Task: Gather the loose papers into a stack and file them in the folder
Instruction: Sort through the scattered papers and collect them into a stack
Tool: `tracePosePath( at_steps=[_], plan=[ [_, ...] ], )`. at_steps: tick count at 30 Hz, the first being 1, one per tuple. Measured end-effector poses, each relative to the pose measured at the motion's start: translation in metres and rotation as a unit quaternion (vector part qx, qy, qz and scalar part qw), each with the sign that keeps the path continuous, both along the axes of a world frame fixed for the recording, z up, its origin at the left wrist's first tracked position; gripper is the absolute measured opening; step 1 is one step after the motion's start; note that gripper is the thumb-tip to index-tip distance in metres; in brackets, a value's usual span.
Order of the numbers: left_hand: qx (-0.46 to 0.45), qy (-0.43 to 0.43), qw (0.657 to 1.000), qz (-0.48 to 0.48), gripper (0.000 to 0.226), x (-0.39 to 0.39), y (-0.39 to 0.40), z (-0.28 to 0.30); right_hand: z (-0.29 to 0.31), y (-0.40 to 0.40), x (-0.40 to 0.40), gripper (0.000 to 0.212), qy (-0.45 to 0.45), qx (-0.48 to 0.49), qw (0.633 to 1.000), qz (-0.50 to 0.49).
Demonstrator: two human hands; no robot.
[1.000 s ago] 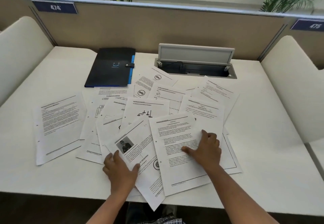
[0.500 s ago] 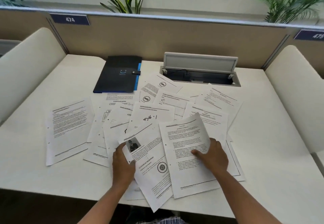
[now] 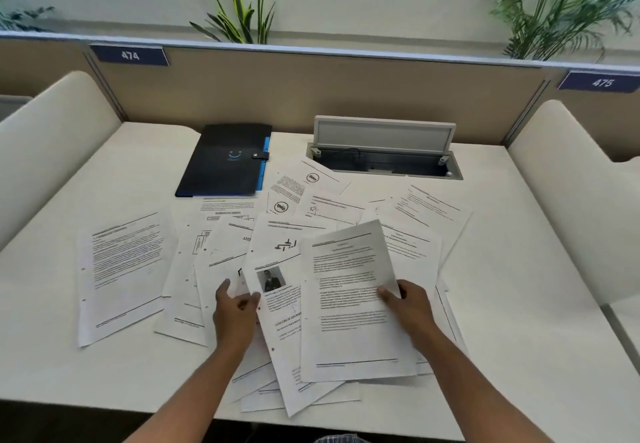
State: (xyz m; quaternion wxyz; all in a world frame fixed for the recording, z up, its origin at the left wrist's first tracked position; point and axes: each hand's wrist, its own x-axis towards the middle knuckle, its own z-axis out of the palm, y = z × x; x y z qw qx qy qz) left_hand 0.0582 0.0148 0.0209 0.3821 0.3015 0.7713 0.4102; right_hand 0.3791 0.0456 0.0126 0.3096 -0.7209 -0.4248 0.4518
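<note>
Mid-frame, our right hand [image 3: 410, 307] pinches the text page [image 3: 349, 304] and our left hand [image 3: 235, 307] pinches the photo page [image 3: 280, 307], lifting both to stack; the folder [image 3: 225, 160] waits closed upper left.

Both forearms are bare from the lower edge of the frame up to the wrists, with no sleeve, cuff, watch, bracelet or ring showing on them. The left hand [image 3: 235, 307] and the right hand [image 3: 405, 304] are ungloved, and the fingers [image 3: 388, 293] carry no visible markings. Well behind the fingers, between the two forearms at the very bottom of the view, a small strip of checked cloth [image 3: 337, 438] in dark and light tones peeks out; whether it is a shirt or trousers cannot be told
</note>
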Motion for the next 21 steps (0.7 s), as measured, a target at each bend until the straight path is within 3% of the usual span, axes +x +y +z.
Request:
tracePosePath(
  at_steps=[5, 8, 16, 18, 21],
  plan=[
    [0.013, -0.004, 0.999, -0.047, 0.009, 0.014, 0.000, -0.004, 0.002, 0.002, -0.018, 0.019, -0.027, 0.022, 0.998, 0.055],
    [0.000, -0.012, 0.997, -0.082, 0.009, 0.017, 0.002, -0.007, 0.003, 0.006, -0.033, 0.017, -0.034, 0.023, 0.997, 0.070],
    [-0.048, -0.006, 0.982, -0.181, 0.039, 0.018, 0.008, -0.009, 0.001, 0.013, -0.055, 0.021, -0.012, 0.033, 0.993, 0.116],
    [-0.058, 0.002, 0.983, -0.173, 0.043, 0.014, 0.008, -0.010, 0.003, 0.014, -0.048, 0.015, -0.009, 0.046, 0.996, 0.073],
    [-0.048, 0.019, 0.988, -0.143, 0.040, 0.003, 0.007, -0.011, 0.002, 0.013, -0.025, 0.014, -0.105, 0.064, 0.992, -0.006]
  ],
)
